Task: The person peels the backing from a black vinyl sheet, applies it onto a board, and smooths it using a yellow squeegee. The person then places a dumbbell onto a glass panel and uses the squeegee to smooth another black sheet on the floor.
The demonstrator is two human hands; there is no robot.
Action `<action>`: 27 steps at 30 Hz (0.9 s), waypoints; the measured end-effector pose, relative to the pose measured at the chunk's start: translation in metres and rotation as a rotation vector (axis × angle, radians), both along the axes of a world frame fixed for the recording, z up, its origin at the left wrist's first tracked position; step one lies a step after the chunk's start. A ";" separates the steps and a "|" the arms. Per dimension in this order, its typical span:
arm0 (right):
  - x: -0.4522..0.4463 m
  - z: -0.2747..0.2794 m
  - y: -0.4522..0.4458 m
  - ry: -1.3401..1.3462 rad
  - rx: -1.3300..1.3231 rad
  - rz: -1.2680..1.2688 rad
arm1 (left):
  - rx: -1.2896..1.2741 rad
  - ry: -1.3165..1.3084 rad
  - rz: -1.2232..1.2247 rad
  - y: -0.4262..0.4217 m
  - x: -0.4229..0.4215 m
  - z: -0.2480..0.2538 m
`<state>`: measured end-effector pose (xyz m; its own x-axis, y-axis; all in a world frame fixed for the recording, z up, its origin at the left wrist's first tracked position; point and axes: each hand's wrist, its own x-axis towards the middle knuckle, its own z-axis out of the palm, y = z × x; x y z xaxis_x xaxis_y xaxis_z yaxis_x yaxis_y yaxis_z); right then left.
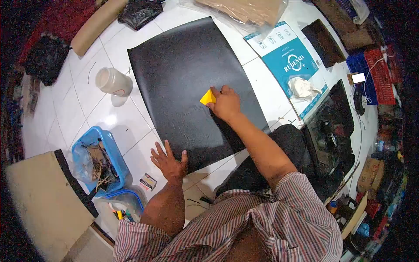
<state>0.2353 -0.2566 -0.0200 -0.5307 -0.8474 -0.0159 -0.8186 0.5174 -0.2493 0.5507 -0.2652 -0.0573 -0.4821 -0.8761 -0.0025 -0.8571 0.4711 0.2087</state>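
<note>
A large black sheet [179, 56], smooth like leatherette, lies on the white tiled floor in front of me. My right hand [227, 104] grips a yellow scraper [207, 97], a flat plastic piece whose edge rests on the sheet near its middle. Below the scraper the surface looks wrinkled and has a shinier patch. My left hand [169, 161] is spread at the sheet's lower left edge, fingers apart, with nothing in it; part of it reaches past the edge over the floor.
Left of the sheet stand a cloudy plastic jar [114, 82] and a blue basket [123, 168] of scraps, with a small box [148, 182] close by. To the right lie a teal-and-white printed board [286, 56], a bag of white stuff [303, 87] and a dark panel [329, 126].
</note>
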 end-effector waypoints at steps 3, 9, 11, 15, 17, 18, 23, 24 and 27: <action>0.012 0.002 -0.002 -0.001 0.054 -0.019 | -0.010 0.026 -0.006 0.000 0.001 -0.002; 0.010 0.008 -0.003 -0.094 0.151 0.095 | 0.029 -0.015 0.011 0.000 -0.001 0.001; -0.002 0.007 -0.010 -0.058 0.097 -0.025 | 0.037 -0.005 0.014 0.001 -0.001 0.002; -0.003 0.005 -0.013 -0.030 0.114 -0.014 | 0.059 -0.005 0.024 -0.001 -0.003 0.004; 0.009 0.005 -0.009 -0.006 0.127 0.093 | 0.052 -0.005 0.024 -0.001 -0.004 0.004; 0.008 0.005 -0.009 -0.006 0.128 0.095 | 0.048 -0.012 0.025 0.000 -0.003 0.003; -0.003 0.008 -0.020 0.009 0.063 0.052 | 0.025 -0.004 0.014 0.001 -0.001 0.001; -0.003 0.008 -0.022 0.008 0.059 0.050 | 0.030 -0.022 0.019 0.000 -0.002 0.002; 0.002 0.011 -0.027 0.006 0.085 0.020 | 0.029 -0.012 0.018 0.000 -0.004 0.005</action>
<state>0.2377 -0.2838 -0.0093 -0.5137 -0.8537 -0.0851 -0.8305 0.5197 -0.2005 0.5468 -0.2656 -0.0526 -0.4662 -0.8840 -0.0342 -0.8678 0.4495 0.2118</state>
